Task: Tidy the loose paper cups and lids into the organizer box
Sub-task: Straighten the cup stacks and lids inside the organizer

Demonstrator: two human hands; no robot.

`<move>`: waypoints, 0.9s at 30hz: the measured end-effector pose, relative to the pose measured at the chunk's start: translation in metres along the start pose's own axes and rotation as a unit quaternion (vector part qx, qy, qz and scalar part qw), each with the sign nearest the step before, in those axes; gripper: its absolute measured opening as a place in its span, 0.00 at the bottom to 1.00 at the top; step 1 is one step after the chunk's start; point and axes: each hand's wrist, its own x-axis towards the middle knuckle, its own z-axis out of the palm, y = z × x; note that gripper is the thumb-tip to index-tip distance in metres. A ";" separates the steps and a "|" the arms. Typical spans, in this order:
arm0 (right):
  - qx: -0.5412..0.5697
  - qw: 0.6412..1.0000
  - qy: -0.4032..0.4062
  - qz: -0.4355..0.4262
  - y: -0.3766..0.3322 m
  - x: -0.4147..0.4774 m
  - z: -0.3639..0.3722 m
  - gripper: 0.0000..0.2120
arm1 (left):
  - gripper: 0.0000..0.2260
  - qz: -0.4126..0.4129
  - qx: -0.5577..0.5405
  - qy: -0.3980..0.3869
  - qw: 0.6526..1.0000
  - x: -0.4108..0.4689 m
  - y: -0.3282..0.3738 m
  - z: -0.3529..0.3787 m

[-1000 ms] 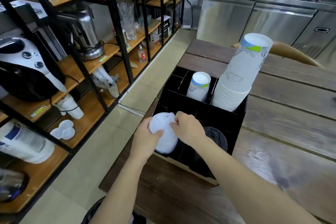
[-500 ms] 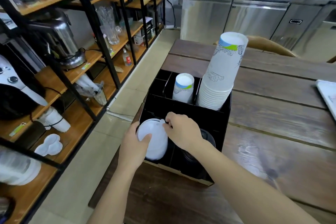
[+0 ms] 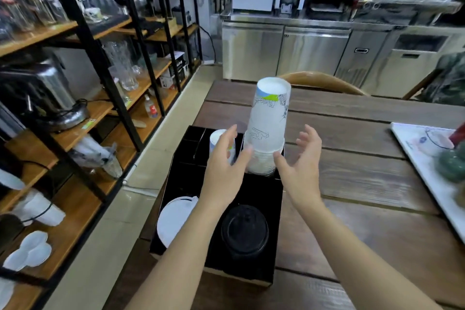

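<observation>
A black organizer box (image 3: 261,196) sits at the left end of the wooden table. Its far right compartment holds a tall stack of upside-down white paper cups (image 3: 268,128). A short cup stack (image 3: 218,142) stands to its left. In the near compartments lie white lids (image 3: 175,219) on the left and black lids (image 3: 244,230) on the right. My left hand (image 3: 225,166) and my right hand (image 3: 300,161) hover open on either side of the tall stack's base, holding nothing. The left hand partly hides the short stack.
Black-framed wooden shelves (image 3: 75,118) with glassware and appliances line the left, across a tiled aisle. A white tray (image 3: 425,168) with dark green objects lies on the table (image 3: 364,184) at the right. A wooden chair back (image 3: 322,80) and steel counters (image 3: 302,53) stand beyond.
Both hands let go of the white lids, which now rest in the near left compartment. The hands have moved forward and opened beside the tall cup stack.
</observation>
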 end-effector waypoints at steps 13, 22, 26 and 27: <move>-0.023 0.985 -0.173 -0.013 0.004 0.007 0.003 0.42 | 0.29 -0.032 -0.101 -0.128 0.986 0.029 -0.005 0.038; -0.054 0.991 -0.121 -0.031 0.015 -0.012 0.020 0.41 | 0.32 -0.010 -0.157 -0.143 0.977 0.039 -0.012 0.032; -0.093 0.990 -0.101 -0.043 0.017 -0.019 0.024 0.40 | 0.29 0.002 -0.156 -0.146 0.977 0.042 -0.012 0.029; -0.106 0.990 -0.069 -0.062 0.016 -0.022 0.026 0.38 | 0.27 0.002 -0.158 -0.146 0.977 0.041 -0.011 0.028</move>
